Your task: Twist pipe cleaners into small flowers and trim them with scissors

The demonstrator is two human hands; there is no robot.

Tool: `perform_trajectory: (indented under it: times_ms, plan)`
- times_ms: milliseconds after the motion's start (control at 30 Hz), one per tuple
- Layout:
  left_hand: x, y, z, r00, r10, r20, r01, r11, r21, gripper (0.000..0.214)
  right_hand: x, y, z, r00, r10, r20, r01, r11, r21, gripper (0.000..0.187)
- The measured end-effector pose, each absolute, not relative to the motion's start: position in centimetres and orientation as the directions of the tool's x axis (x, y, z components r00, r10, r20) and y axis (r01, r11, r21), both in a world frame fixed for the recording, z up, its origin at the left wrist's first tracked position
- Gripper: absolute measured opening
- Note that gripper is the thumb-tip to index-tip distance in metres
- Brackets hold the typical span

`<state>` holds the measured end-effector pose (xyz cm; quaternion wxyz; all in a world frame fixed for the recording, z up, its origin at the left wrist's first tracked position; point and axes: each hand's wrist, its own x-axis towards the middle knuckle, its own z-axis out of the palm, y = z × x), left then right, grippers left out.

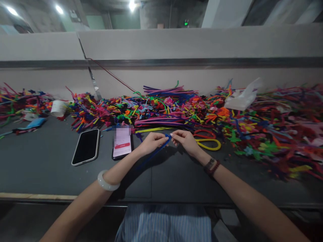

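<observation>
Grey desk (pixel 45 168), white cup (pixel 58 108) far left, then a dark phone (pixel 86 146) and a lit phone (pixel 122 142). Left hand (pixel 151 143) and right hand (pixel 185 140) sit mid-desk, fingers of both pinched tight on a blue pipe cleaner (pixel 157 150) between them. Yellow loop (pixel 209 144) just right; colourful pile (pixel 264 127) runs along the far edge.

The blue pipe cleaner (pixel 156 151) is thin, fuzzy and nearly straight; its upper end is pinched between the fingertips of the left hand (pixel 150 142) and the right hand (pixel 186 140); the rest slants down and leftward beneath the left wrist, just above the dark tabletop (pixel 50 168).
</observation>
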<state>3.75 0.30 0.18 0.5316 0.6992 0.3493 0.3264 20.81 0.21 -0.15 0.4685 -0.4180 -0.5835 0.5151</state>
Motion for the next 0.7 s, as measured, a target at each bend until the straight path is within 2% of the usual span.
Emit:
perform_trajectory:
  times_ms: [200, 333, 567, 700]
  plan:
    - [3.87, 0.24, 0.24, 0.557, 0.826, 0.091, 0.14, -0.201, 0.97, 0.032, 21.26, -0.19, 0.57, -0.32, 0.931, 0.172, 0.141, 0.227, -0.964, 0.021]
    - [3.95, 0.29, 0.1, 0.582, 0.811, 0.058, 0.146, -0.175, 0.974, 0.029, 21.43, -0.22, 0.7, -0.362, 0.92, 0.153, 0.195, 0.235, -0.952, 0.019]
    - [3.87, 0.65, -0.3, 0.492, 0.867, 0.078, 0.114, -0.153, 0.982, 0.03, 21.06, 0.07, 0.53, -0.318, 0.947, 0.053, 0.022, 0.064, -0.998, 0.022]
    - [3.91, 0.61, -0.45, 0.49, 0.87, 0.058, 0.088, -0.116, 0.989, 0.03, 21.06, 0.11, 0.53, -0.292, 0.955, 0.045, 0.008, 0.05, -0.999, 0.021]
